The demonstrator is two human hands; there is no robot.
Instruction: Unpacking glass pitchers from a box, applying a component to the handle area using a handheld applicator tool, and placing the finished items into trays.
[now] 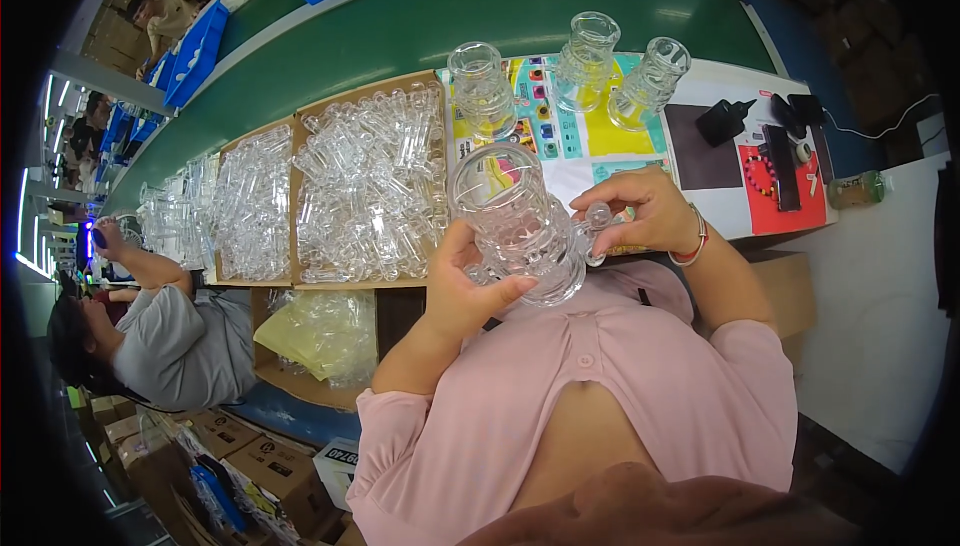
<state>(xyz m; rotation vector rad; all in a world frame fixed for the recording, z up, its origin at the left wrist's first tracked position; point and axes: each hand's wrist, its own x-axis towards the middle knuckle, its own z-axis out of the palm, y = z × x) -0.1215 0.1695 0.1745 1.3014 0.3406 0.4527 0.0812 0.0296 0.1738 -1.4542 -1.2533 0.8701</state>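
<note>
A clear, flared-top vessel point(520, 231) with a ridged, bulging body tilts in front of my chest. My left hand point(462, 286) wraps round its lower left side, thumb across the front. My right hand point(645, 214) pinches a small clear piece with a rounded knob point(598, 216) at the vessel's right side. Whether that piece is joined to the vessel I cannot tell. Beyond my hands, three similar clear vessels point(482, 91), point(588, 61), point(650, 84) stand upright on the colourful printed sheet point(540, 136).
Left of me, open cartons point(370, 181), point(255, 201) are heaped with clear tubular pieces. At right lie a black bottle point(724, 123), a phone point(783, 168) and a beaded bracelet point(760, 176). A green conveyor point(400, 36) runs behind. A co-worker point(190, 331) sits at left.
</note>
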